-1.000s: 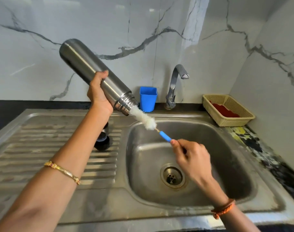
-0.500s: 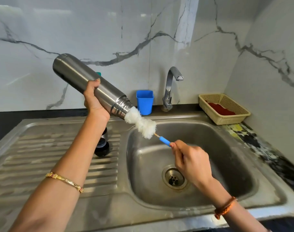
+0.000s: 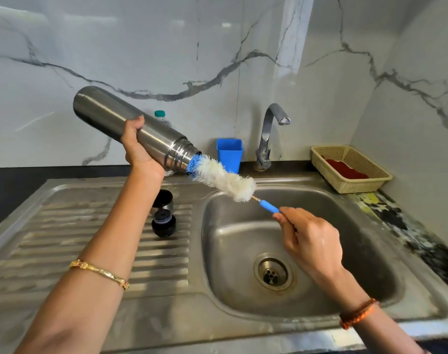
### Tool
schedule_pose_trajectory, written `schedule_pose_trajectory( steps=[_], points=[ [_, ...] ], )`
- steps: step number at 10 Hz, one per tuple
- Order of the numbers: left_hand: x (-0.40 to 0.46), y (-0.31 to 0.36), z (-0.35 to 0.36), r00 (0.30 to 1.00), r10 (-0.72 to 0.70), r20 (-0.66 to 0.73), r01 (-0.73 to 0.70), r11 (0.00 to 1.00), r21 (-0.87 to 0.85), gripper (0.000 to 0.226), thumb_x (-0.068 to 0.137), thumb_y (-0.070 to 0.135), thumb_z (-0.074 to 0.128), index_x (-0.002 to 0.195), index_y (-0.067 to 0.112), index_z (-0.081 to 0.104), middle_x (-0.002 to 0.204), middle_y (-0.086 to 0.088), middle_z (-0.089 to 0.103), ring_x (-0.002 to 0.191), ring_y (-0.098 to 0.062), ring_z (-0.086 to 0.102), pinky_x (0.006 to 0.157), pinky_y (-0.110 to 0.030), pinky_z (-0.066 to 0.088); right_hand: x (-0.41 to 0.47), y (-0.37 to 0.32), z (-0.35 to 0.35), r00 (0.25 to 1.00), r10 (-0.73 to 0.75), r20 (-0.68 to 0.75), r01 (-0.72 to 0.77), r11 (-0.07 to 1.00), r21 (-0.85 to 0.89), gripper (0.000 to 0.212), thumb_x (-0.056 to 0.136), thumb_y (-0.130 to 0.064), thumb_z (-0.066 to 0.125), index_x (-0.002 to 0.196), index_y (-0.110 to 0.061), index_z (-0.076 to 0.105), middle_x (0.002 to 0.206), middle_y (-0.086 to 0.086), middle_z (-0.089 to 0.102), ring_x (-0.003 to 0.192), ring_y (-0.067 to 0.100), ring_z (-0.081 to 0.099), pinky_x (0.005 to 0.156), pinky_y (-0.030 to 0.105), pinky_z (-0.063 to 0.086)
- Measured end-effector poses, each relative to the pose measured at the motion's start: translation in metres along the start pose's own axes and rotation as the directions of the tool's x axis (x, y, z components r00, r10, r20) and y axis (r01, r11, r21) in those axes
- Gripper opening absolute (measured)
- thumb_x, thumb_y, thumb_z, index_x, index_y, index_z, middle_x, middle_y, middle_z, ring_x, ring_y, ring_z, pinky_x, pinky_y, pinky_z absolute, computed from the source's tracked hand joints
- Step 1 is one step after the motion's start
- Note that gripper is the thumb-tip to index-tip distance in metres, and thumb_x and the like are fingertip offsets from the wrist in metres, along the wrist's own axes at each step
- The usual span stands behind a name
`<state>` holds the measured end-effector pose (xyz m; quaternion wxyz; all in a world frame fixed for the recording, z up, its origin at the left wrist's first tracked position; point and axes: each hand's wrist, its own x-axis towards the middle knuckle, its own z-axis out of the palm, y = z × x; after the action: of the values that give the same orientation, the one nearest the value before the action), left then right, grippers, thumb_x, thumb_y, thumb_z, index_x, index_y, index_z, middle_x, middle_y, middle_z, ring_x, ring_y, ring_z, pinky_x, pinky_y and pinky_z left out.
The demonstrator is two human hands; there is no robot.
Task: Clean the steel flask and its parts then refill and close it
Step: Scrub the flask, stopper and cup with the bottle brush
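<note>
I hold the flask (image 3: 131, 129) tilted, mouth down, above the sink (image 3: 307, 251), my left hand (image 3: 138, 149) wrapped around its mid-body. My right hand (image 3: 309, 241) pinches the brush (image 3: 225, 180) by its blue handle; only the bristle tip sits in the mouth. Wet smooth steel is probably slippery: grip mid-body. Bristles are soft; the wire stem likely flexes.
</note>
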<state>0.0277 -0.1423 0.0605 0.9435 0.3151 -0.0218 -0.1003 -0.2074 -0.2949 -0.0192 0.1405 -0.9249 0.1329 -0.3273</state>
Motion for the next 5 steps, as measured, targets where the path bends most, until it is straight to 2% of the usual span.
schedule_pose_trajectory(
  steps=[1, 2, 3, 4, 5],
  points=[
    [0.003, 0.002, -0.003, 1.000, 0.015, 0.020, -0.016, 0.999, 0.036, 0.033, 0.073, 0.022, 0.066, 0.100, 0.005, 0.057, 0.069, -0.006, 0.065, 0.066, -0.023, 0.065, 0.068, -0.035, 0.054, 0.016, -0.001, -0.021, 0.596, 0.237, 0.767, -0.781, 0.397, 0.483, 0.039, 0.097, -0.026, 0.043, 0.063, -0.012, 0.055, 0.041, -0.008, 0.029, 0.030, 0.003, 0.020, 0.031, 0.012, 0.013],
    [0.004, -0.002, -0.003, 0.998, 0.032, 0.056, -0.037, 0.995, 0.095, 0.031, 0.070, 0.022, 0.067, 0.097, 0.009, 0.059, 0.078, -0.005, 0.064, 0.072, -0.022, 0.064, 0.073, -0.036, 0.055, 0.018, 0.013, -0.022, 0.473, 0.224, 0.852, -0.860, 0.327, 0.392, 0.037, 0.094, -0.031, 0.040, 0.067, -0.011, 0.054, 0.041, -0.008, 0.028, 0.030, 0.000, 0.019, 0.030, 0.010, 0.011],
    [0.006, -0.008, -0.002, 0.999, 0.045, 0.024, -0.047, 0.995, 0.083, 0.037, 0.063, 0.022, 0.071, 0.097, 0.010, 0.060, 0.086, -0.007, 0.063, 0.077, -0.024, 0.064, 0.079, -0.040, 0.055, 0.015, 0.008, -0.017, 0.809, 0.281, 0.516, -0.532, 0.722, 0.441, 0.030, 0.092, -0.031, 0.053, 0.072, -0.012, 0.064, 0.046, -0.006, 0.043, 0.041, 0.008, 0.036, 0.037, 0.014, 0.027],
    [0.008, -0.010, 0.001, 0.998, 0.054, -0.009, -0.054, 0.997, 0.060, 0.046, 0.055, 0.024, 0.074, 0.096, 0.010, 0.061, 0.089, -0.008, 0.063, 0.080, -0.025, 0.064, 0.081, -0.041, 0.054, 0.004, 0.006, -0.005, 0.992, 0.124, 0.013, -0.124, 0.992, 0.002, 0.018, 0.081, -0.036, 0.068, 0.077, -0.018, 0.066, 0.055, -0.009, 0.052, 0.049, 0.011, 0.047, 0.043, 0.022, 0.034],
    [0.008, -0.007, 0.000, 0.999, 0.052, 0.010, -0.052, 0.997, 0.052, 0.058, 0.041, 0.026, 0.076, 0.095, 0.009, 0.062, 0.091, -0.009, 0.063, 0.081, -0.026, 0.063, 0.081, -0.042, 0.054, -0.006, 0.002, 0.008, 0.997, 0.072, 0.017, -0.073, 0.992, 0.102, 0.026, 0.081, -0.033, 0.063, 0.072, -0.009, 0.069, 0.052, 0.002, 0.055, 0.041, 0.012, 0.045, 0.038, 0.024, 0.036]
  ],
)
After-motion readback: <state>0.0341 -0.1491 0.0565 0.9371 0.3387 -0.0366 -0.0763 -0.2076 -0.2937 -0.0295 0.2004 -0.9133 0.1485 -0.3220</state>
